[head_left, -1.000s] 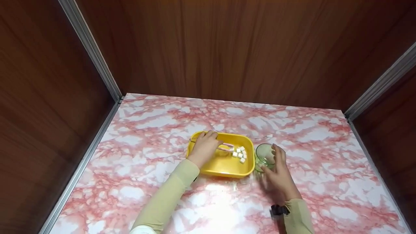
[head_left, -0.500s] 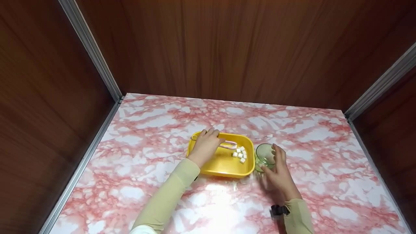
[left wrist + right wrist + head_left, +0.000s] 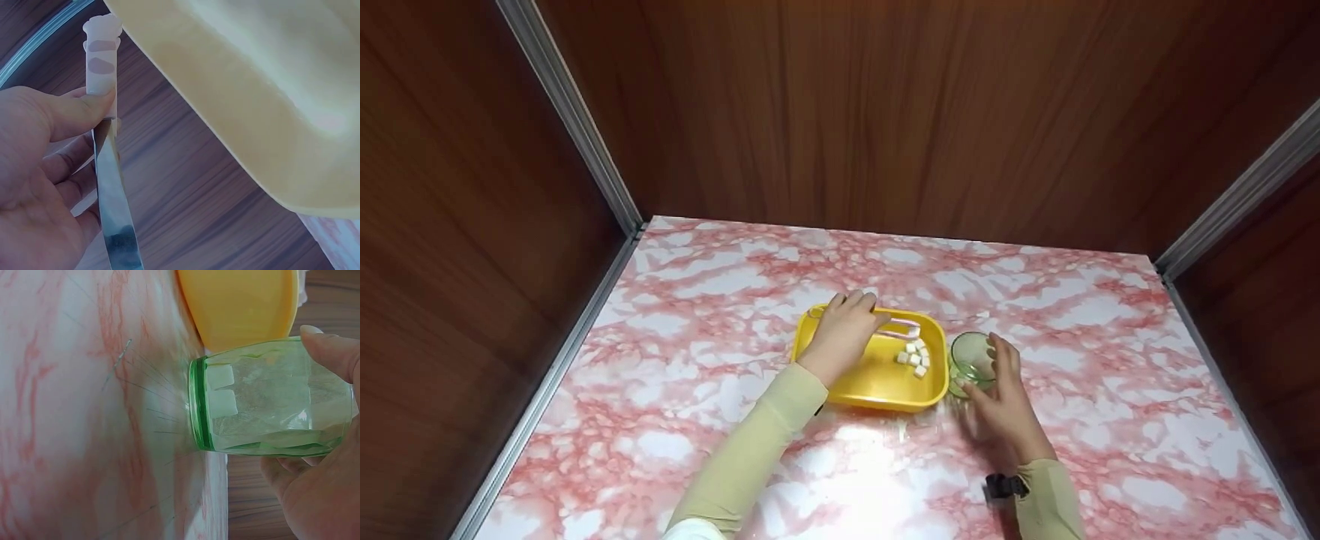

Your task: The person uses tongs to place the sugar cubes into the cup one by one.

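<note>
My left hand (image 3: 844, 334) is over the yellow tray (image 3: 877, 390) and grips a pair of tongs (image 3: 115, 208) between thumb and fingers. The tongs have metal arms and pale, pink-marked, paw-like ends; a white bit shows at their tips in the head view, too small to tell whether it is a cube. Several white cubes (image 3: 914, 360) lie in the tray's right end, just below the tips. My right hand (image 3: 1005, 397) holds a green-tinted clear glass (image 3: 264, 405), thumb on one side and fingers on the other. Two white cubes (image 3: 222, 402) sit at the glass's bottom.
The glass stands close to the tray's right side on a red-and-white marbled tabletop (image 3: 720, 285). Dark wood-grain panels (image 3: 870, 120) with metal corner strips (image 3: 577, 120) enclose the table at the back and both sides.
My left hand has moved slightly to the right and away, carrying the tongs' tips up from beside the cubes; the tips look closer together. The right hand and glass have stayed put.
</note>
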`<state>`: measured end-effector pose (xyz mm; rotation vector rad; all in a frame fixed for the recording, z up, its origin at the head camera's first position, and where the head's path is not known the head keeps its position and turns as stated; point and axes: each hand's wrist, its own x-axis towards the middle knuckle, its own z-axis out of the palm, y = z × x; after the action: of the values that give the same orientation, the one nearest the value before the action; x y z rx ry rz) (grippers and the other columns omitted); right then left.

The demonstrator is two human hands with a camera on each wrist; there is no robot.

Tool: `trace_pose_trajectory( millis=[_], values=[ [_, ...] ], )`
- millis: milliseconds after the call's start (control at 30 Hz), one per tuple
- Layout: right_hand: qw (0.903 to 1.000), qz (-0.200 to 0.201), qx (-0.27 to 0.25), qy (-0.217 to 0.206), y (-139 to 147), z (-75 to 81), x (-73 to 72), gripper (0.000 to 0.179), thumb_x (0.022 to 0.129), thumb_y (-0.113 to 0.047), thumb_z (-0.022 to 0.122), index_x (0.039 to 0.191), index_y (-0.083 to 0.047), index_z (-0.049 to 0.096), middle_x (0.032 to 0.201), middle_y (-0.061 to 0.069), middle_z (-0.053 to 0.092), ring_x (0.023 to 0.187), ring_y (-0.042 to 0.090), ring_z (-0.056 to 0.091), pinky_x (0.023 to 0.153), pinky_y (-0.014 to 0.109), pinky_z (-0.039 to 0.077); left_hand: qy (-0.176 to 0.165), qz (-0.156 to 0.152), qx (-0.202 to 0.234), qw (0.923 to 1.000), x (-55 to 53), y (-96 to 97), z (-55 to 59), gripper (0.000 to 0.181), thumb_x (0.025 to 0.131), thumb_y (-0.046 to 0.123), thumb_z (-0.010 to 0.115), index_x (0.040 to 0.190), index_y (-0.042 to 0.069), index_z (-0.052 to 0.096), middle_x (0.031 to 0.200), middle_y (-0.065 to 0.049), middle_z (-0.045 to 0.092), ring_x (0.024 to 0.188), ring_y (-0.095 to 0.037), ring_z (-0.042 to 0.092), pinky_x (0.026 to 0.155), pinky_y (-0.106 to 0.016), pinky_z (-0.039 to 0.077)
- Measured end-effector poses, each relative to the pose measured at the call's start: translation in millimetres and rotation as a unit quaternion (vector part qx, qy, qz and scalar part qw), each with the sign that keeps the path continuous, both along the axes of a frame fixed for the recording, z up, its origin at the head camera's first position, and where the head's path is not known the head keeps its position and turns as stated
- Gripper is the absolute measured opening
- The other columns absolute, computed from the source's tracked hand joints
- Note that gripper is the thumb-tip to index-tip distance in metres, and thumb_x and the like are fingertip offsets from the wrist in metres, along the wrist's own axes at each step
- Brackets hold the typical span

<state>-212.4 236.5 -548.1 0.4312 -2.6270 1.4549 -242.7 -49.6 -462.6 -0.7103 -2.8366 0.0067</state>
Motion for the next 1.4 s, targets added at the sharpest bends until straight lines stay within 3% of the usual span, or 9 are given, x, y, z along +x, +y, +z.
trace_pose_trajectory(
  millis=[267, 567, 900, 1167, 1400],
  values=[
    [0.9996, 0.011, -0.004, 0.024, 1, -3.6, -2.3, 0.083, 0.086, -0.009, 0.071, 0.151, -0.015, 0.02, 0.145, 0.017, 0.021, 0.13, 0.046, 0.029, 0.104, 0.06, 0.026, -0.02, -0.006, 0.02, 0.9996, 2.0, 7.7, 8.5, 0.045, 0.087, 0.003, 0.064, 0.124, 0.03, 0.065, 0.122, -0.002, 0.054, 0.112, -0.021, 0.045, 0.098, -0.043, 0.035],
    [0.9997, 0.008, -0.002, 0.021, 1, -1.0, -0.5, 0.084, 0.085, -0.007, 0.071, 0.151, -0.014, 0.019, 0.145, 0.02, 0.021, 0.128, 0.048, 0.03, 0.103, 0.06, 0.027, 0.008, -0.02, 0.027, 0.9994, 6.7, 19.6, 14.1, 0.044, 0.088, 0.006, 0.065, 0.125, 0.03, 0.065, 0.116, 0.0, 0.055, 0.108, -0.018, 0.046, 0.092, -0.038, 0.037],
    [1.0, 0.001, 0.002, 0.002, -1, 0.6, -0.8, 0.084, 0.086, -0.009, 0.07, 0.151, -0.018, 0.019, 0.146, 0.017, 0.021, 0.129, 0.049, 0.03, 0.102, 0.06, 0.029, 0.019, -0.036, 0.037, 0.9985, 11.8, 35.6, 13.2, 0.042, 0.086, 0.009, 0.068, 0.121, 0.033, 0.066, 0.115, 0.001, 0.056, 0.107, -0.017, 0.047, 0.087, -0.035, 0.038],
    [1.0, 0.0, 0.003, 0.0, -1, 0.3, -1.0, 0.084, 0.086, -0.013, 0.071, 0.151, -0.02, 0.019, 0.147, 0.014, 0.02, 0.13, 0.047, 0.029, 0.102, 0.059, 0.028, 0.031, -0.048, 0.049, 0.9972, 11.7, 44.4, 10.1, 0.046, 0.084, 0.008, 0.071, 0.123, 0.032, 0.065, 0.121, 0.002, 0.055, 0.11, -0.016, 0.046, 0.092, -0.036, 0.037],
    [1.0, -0.002, 0.007, 0.001, 0, 0.4, -0.9, 0.086, 0.085, -0.009, 0.071, 0.152, -0.018, 0.018, 0.146, 0.017, 0.021, 0.128, 0.049, 0.03, 0.102, 0.06, 0.028, 0.02, -0.053, 0.044, 0.9974, 11.4, 51.9, 8.0, 0.052, 0.082, 0.004, 0.072, 0.125, 0.031, 0.063, 0.129, 0.002, 0.052, 0.12, -0.017, 0.044, 0.097, -0.038, 0.037]
  ],
)
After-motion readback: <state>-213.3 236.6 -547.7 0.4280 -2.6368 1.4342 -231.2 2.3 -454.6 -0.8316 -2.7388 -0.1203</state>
